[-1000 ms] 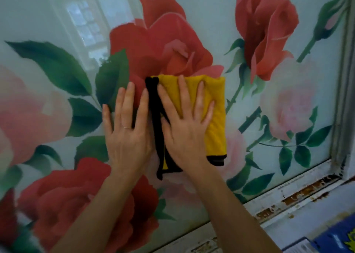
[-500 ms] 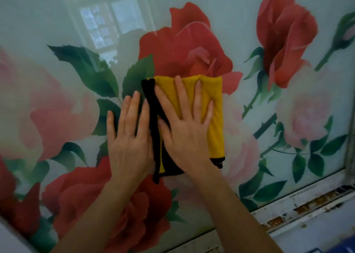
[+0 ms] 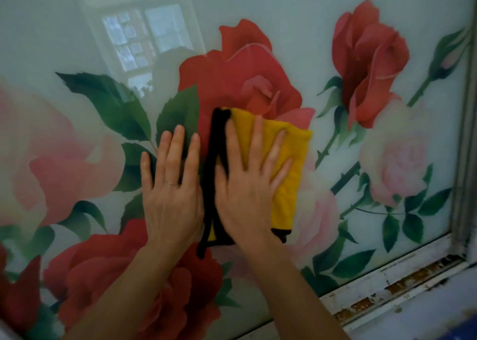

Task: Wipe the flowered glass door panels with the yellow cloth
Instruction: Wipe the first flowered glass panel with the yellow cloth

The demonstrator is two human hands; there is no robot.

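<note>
Your right hand (image 3: 247, 185) flat w/ fingers spread, pressing folded yellow black-edged cloth (image 3: 289, 164) onto rose-printed glass door panel (image 3: 335, 43), your left hand (image 3: 171, 185) flat on glass just beside cloth, ring on one finger, holding nothing.

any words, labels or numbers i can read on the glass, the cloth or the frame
None can be read.
Glass panel: only printed roses and leaves, no writing.
Yellow cloth: no label or brand shows.
Frame: worn paint and rust, no marks that read as text.
</note>
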